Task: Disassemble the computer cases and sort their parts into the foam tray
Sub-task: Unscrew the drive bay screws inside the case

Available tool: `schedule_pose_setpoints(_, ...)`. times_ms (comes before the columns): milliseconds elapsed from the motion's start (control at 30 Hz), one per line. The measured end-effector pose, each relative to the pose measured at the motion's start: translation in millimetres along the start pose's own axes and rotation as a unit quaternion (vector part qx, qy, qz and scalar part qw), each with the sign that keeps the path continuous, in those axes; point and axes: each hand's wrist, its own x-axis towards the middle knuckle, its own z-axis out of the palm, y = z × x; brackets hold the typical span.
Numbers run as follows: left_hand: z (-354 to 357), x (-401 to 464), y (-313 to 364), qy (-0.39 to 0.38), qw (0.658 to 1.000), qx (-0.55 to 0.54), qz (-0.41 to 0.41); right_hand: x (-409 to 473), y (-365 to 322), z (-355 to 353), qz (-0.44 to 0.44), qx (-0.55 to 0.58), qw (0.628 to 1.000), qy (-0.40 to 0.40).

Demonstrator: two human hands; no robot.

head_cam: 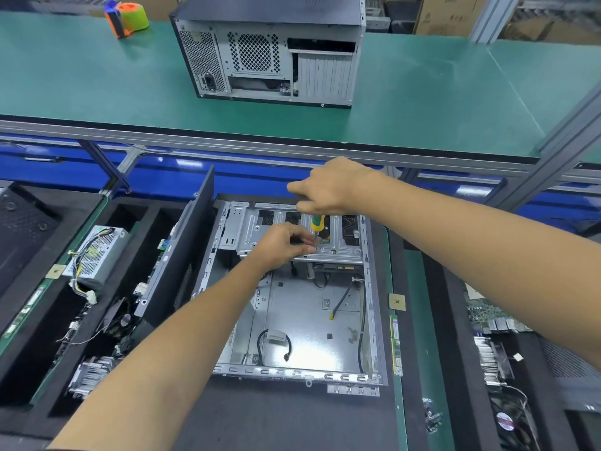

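An opened computer case (292,320) lies flat in front of me, nearly bare inside except for a few black cables. My right hand (328,187) grips a yellow-green screwdriver (317,224) held upright, its tip on the metal drive cage (325,249) at the case's far end. Beside the tip, my left hand (283,244) pinches at the cage edge; what its fingers pinch is too small to tell. The black foam tray (42,323) on the left holds a power supply (96,255), cables and a heatsink (89,374).
A black side panel (182,255) leans between tray and case. A second, closed computer case (270,53) stands on the green upper shelf, with tape rolls (128,17) far left. A CPU chip (396,302), a RAM stick (395,346) and another foam tray with a motherboard (491,317) lie to the right.
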Motion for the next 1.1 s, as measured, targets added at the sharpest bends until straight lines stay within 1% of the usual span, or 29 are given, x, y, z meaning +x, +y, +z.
schedule_pose_setpoints(67, 0, 0, 0, -0.004, 1.000, -0.004, 0.003, 3, -1, 2, -0.009, -0.003, 1.000, 0.009)
schedule_pose_setpoints(133, 0, 0, 0, -0.005, 1.000, -0.005, 0.007, 3, 0, 3, -0.025, 0.059, 0.998, 0.004)
schedule_pose_setpoints(233, 0, 0, 1, -0.006, 1.000, -0.007, 0.011, 1, 2, 0, -0.048, 0.162, 0.985, -0.021)
schedule_pose_setpoints(333, 0, 1, 0, -0.007, 1.000, 0.001, 0.013, 2, 6, 4, -0.042, 0.169, 0.984, -0.033)
schedule_pose_setpoints(400, 0, 1, -2, -0.006, 1.000, 0.005, 0.012, 3, 7, 9, -0.034, 0.171, 0.985, -0.013)
schedule_pose_setpoints(433, 0, 2, -3, -0.006, 1.000, 0.005, 0.011, 3, 7, 11, -0.029, 0.191, 0.981, 0.000)
schedule_pose_setpoints(533, 1, 2, -3, -0.006, 1.000, 0.008, 0.013, 2, 8, 15, -0.023, 0.283, 0.959, 0.024)
schedule_pose_setpoints(633, 1, 3, -4, -0.002, 1.000, 0.014, 0.013, -2, 9, 13, -0.027, 0.357, 0.934, 0.003)
schedule_pose_setpoints(700, 0, 3, -4, 0.000, 1.000, 0.022, 0.015, -2, 9, 12, -0.040, 0.361, 0.932, -0.005)
schedule_pose_setpoints(767, 0, 4, -5, -0.005, 1.000, 0.022, 0.017, -2, 10, 13, -0.033, 0.334, 0.942, -0.017)
schedule_pose_setpoints(867, -2, 4, -5, -0.015, 1.000, 0.013, 0.013, -1, 13, 11, -0.001, 0.201, 0.979, -0.022)
schedule_pose_setpoints(900, -4, 4, -4, -0.016, 1.000, 0.010, 0.012, -1, 14, 11, 0.000, 0.177, 0.984, -0.015)
schedule_pose_setpoints(1000, -8, 3, -4, -0.020, 1.000, -0.007, 0.013, -1, 16, 15, -0.024, 0.223, 0.975, 0.001)
schedule_pose_setpoints(1100, -8, 2, -2, -0.026, 0.999, -0.012, 0.018, -7, 18, 16, -0.028, 0.251, 0.968, 0.009)
